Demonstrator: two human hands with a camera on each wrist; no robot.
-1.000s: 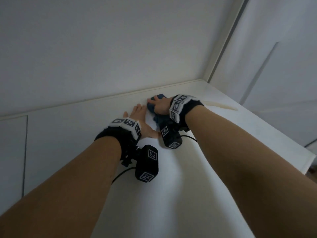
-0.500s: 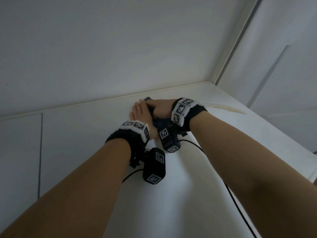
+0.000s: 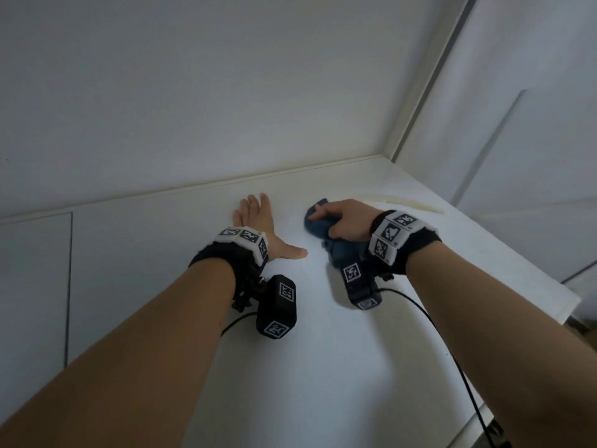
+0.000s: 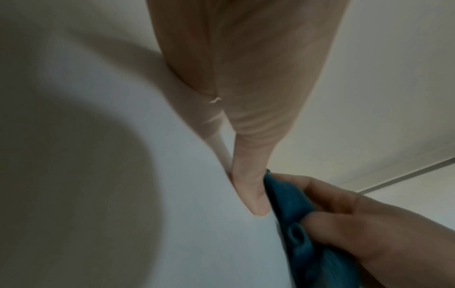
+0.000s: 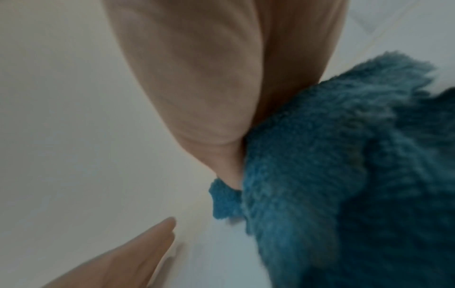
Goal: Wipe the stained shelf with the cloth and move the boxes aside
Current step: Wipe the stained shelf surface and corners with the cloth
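A white shelf top (image 3: 290,367) lies in front of me in the head view, high up near the ceiling. My left hand (image 3: 261,221) rests flat on it with straight fingers and the thumb spread to the right. My right hand (image 3: 342,221) grips a bunched blue cloth (image 3: 323,231) and holds it down on the shelf, just right of the left thumb. The left wrist view has the thumb (image 4: 248,187) on the surface beside the cloth (image 4: 295,224). The fuzzy cloth (image 5: 332,165) fills the right wrist view under the palm. No boxes are in view.
A pale yellowish streak (image 3: 403,202) lies on the shelf beyond the right hand, toward the back right corner. The shelf's right edge (image 3: 549,286) drops off beside a white wall. The ceiling (image 3: 226,76) is close above. Black cables (image 3: 452,350) trail from the wrist cameras.
The right hand has slid the cloth to the right, away from the left hand, which it touched half a second ago. The left hand stays flat on the shelf.
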